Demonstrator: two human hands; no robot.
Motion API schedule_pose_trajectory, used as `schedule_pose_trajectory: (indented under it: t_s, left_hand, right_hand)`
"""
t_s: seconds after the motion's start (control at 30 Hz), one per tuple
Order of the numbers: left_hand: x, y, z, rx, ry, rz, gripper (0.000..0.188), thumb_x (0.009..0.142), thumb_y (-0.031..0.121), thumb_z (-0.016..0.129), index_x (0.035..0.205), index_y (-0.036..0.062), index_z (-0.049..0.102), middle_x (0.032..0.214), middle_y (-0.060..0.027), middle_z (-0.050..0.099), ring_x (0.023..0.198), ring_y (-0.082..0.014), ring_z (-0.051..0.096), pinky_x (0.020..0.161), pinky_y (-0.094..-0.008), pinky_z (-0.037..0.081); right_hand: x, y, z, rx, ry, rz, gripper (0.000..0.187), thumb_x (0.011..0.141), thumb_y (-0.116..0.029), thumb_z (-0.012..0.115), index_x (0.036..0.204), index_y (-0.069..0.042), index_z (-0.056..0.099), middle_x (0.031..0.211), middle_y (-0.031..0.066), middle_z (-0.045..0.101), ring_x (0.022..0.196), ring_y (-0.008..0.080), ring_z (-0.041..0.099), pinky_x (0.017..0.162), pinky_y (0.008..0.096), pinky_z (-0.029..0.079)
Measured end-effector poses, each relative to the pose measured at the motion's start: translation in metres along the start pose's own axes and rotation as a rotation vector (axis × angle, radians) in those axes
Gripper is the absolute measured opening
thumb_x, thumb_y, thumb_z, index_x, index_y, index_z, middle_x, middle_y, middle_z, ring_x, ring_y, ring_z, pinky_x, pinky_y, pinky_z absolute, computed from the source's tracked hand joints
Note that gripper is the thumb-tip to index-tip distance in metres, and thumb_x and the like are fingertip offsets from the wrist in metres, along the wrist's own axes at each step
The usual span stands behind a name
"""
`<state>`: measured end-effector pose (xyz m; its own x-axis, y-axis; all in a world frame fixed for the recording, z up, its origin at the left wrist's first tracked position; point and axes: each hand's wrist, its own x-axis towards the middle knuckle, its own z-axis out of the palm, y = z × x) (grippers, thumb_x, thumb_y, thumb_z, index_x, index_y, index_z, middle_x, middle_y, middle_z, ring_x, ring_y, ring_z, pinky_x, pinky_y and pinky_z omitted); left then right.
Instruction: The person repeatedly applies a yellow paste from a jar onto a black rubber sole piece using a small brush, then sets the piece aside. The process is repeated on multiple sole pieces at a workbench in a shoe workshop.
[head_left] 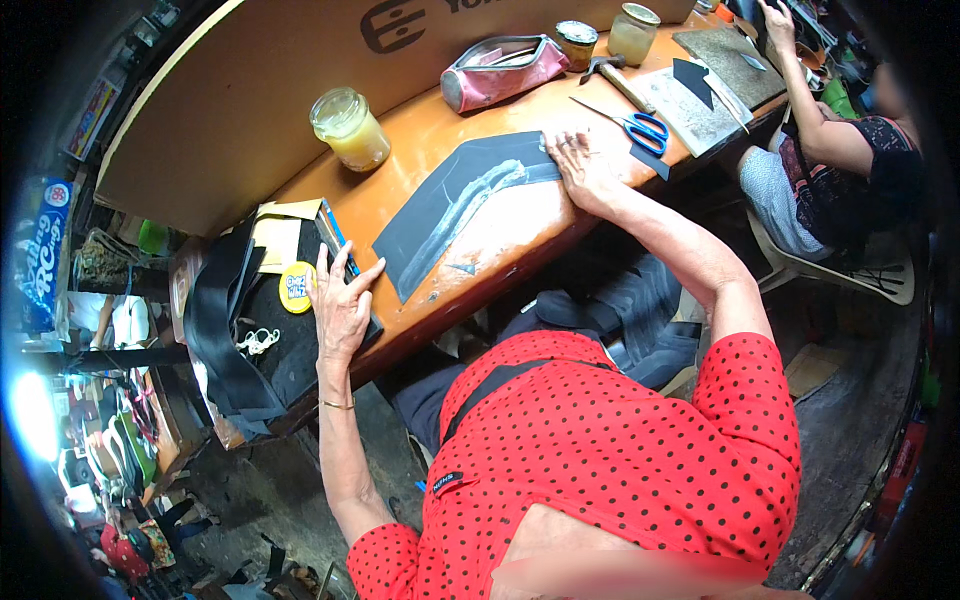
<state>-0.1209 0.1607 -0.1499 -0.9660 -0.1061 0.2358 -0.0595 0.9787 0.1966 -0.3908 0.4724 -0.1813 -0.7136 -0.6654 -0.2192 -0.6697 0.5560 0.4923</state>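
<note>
A dark grey piece of sheet material (450, 205) with a pale glue streak lies flat on the orange worktable (420, 150). My right hand (580, 165) presses flat on its right end, fingers spread. My left hand (342, 305) rests open on a black block (300, 350) at the table's left end, close to a blue-edged tool (335, 235) and a round yellow tin (296, 287). Neither hand grips anything.
Three jars of yellowish glue (350, 128) (633, 32) (577, 42), a pink pouch (500, 70), a hammer (615, 75), blue-handled scissors (640, 125) and a grey cutting slab (690, 110) stand on the table. Black strips (220, 330) hang at left. Another person (840, 150) sits at right.
</note>
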Motion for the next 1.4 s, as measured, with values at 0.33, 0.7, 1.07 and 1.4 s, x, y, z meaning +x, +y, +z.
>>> schedule_pose_trajectory:
  t_s: [0.33,0.7,1.07,1.4]
  left_hand:
    - [-0.001,0.001,0.001,-0.017,0.013,-0.015,0.044,0.075,0.008,0.054,0.111,0.0286,0.068,0.14,-0.008,0.042,0.136,-0.0352,0.027,0.11,-0.0559,0.015]
    - [0.0,-0.001,0.001,-0.023,0.021,-0.014,0.042,0.075,0.007,0.056,0.11,0.0281,0.069,0.138,-0.0094,0.043,0.136,-0.0342,0.027,0.109,-0.0566,0.015]
    - [-0.001,0.002,0.0,-0.017,0.037,-0.031,0.041,0.076,0.01,0.06,0.11,0.031,0.069,0.138,-0.0077,0.046,0.135,-0.0347,0.029,0.108,-0.0521,0.018]
    - [-0.003,0.0,0.009,-0.063,0.253,0.036,0.03,0.071,0.02,0.059,0.097,0.0261,0.073,0.123,-0.0103,0.053,0.126,-0.0384,0.038,0.096,-0.0568,0.037]
  right_hand:
    - [0.015,-0.058,-0.057,-0.415,0.112,-0.065,0.058,0.092,-0.017,0.029,0.142,0.009,0.018,0.137,0.0179,0.039,0.13,0.0313,0.035,0.111,0.0527,0.014]
    - [0.042,-0.073,-0.088,-0.171,0.132,-0.143,0.055,0.094,-0.018,0.027,0.144,0.005,0.022,0.146,0.0215,0.031,0.134,0.0332,0.032,0.109,0.057,0.012]
    - [0.057,-0.031,-0.193,0.693,0.346,-0.509,0.04,0.079,-0.03,0.068,0.117,-0.024,0.057,0.111,0.0112,0.057,0.109,0.0301,0.051,0.089,0.0535,0.033]
    - [0.148,-0.066,-0.265,0.223,0.53,-0.311,0.072,0.057,-0.045,0.082,0.121,-0.021,0.06,0.14,0.0128,0.044,0.13,0.0329,0.037,0.107,0.0463,0.027]
